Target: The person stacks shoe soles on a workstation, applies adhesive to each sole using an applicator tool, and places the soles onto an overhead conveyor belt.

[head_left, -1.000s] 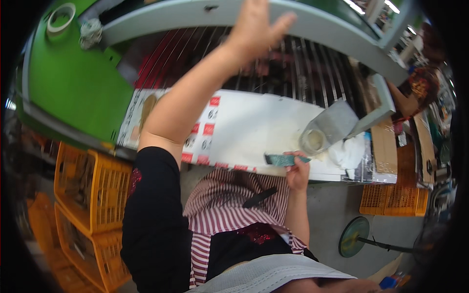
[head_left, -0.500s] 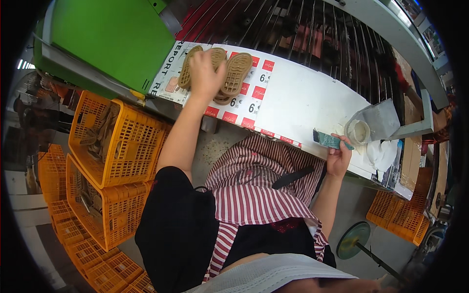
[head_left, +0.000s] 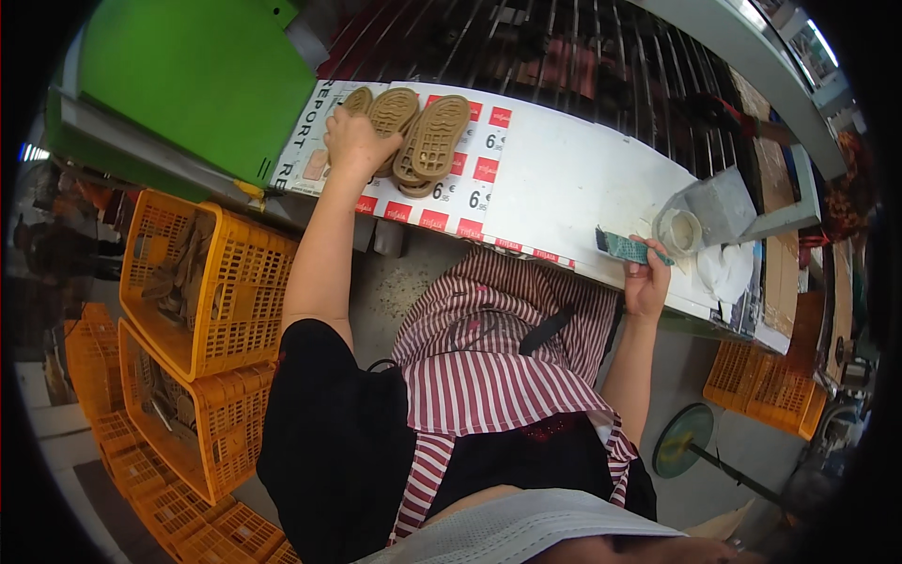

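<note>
My left hand (head_left: 357,147) is closed over the near ends of tan shoe soles at the left of the worktop, its thumb pointing right. The left sole (head_left: 358,98) is mostly hidden behind my fingers. The middle sole (head_left: 394,112) shows its ridged tread beside my thumb. To the right, another sole (head_left: 439,137) lies tread up on top of others. Low over the front edge at the right, my right hand (head_left: 646,285) grips a brush (head_left: 625,246) with a green-wrapped handle and dark bristles pointing left. A round tub (head_left: 678,230) of whitish stuff stands just beyond it.
White and red printed sheets cover the worktop (head_left: 554,188). Metal rollers (head_left: 526,56) run behind it, and a green panel (head_left: 188,85) stands at left. A clear container (head_left: 719,207) sits by the tub. Stacked orange crates (head_left: 249,291) hold more soles below left.
My left hand has moved left and slightly nearer on the soles, uncovering more of the middle one. The whole view has shifted a little. My right hand still holds the brush in the same place.
</note>
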Demonstrator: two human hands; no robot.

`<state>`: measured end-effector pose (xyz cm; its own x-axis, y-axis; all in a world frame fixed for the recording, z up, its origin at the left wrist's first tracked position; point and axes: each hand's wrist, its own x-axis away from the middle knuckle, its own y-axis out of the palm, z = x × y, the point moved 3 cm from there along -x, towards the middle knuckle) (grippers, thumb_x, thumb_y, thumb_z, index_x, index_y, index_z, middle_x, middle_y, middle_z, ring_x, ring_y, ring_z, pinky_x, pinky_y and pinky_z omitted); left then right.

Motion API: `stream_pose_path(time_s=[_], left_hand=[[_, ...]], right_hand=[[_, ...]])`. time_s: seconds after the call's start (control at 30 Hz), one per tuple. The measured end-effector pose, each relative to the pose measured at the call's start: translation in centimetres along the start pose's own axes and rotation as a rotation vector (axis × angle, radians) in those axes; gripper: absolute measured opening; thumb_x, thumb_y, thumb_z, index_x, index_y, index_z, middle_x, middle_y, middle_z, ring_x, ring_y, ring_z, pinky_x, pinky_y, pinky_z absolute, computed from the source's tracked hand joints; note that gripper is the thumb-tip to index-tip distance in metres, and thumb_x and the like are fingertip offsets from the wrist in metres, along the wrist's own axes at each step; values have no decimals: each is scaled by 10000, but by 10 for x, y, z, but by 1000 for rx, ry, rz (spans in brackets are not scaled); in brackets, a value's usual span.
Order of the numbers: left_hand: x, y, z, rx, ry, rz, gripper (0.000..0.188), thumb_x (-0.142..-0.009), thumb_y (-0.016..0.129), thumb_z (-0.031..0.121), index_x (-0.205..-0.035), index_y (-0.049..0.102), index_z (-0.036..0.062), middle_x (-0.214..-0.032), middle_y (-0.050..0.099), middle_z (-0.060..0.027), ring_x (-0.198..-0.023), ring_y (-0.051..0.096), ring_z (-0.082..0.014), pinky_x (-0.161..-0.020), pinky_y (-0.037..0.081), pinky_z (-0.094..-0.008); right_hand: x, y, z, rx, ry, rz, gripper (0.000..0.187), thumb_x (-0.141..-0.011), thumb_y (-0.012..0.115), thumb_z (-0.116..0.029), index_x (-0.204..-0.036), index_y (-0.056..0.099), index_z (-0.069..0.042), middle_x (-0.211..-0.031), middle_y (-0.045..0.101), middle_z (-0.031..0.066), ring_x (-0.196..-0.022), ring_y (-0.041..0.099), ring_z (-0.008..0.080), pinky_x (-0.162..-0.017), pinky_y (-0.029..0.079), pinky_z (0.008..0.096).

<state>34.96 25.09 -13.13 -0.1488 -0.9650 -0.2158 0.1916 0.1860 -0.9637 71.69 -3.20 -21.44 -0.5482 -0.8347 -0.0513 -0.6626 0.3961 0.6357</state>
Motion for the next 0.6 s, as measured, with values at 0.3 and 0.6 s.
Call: stream_pose_path(time_s=[0.3,0.6], left_hand=[[-3,-4,-27,314,4,253,594,-637,744,299,-1041,584,-105,-955,626,-219,-918,605,-297,-808,484,-356],[1,10,-19,1357,-225,-88,549,-691,753,264,-1066,566,-91,-980,605,-157,-874,588,-209,-774,469,-290]], right_hand=[[-3,10,2,-85,40,21,194,-835,527,-51,-1013,549,23,-1023,602,249,-667,527,175,-596,446,257],[-1,-6,1,-55,20,56,198,-858,507,-61,-1035,531,26,-1060,583,246,-683,511,162,-640,444,245]])
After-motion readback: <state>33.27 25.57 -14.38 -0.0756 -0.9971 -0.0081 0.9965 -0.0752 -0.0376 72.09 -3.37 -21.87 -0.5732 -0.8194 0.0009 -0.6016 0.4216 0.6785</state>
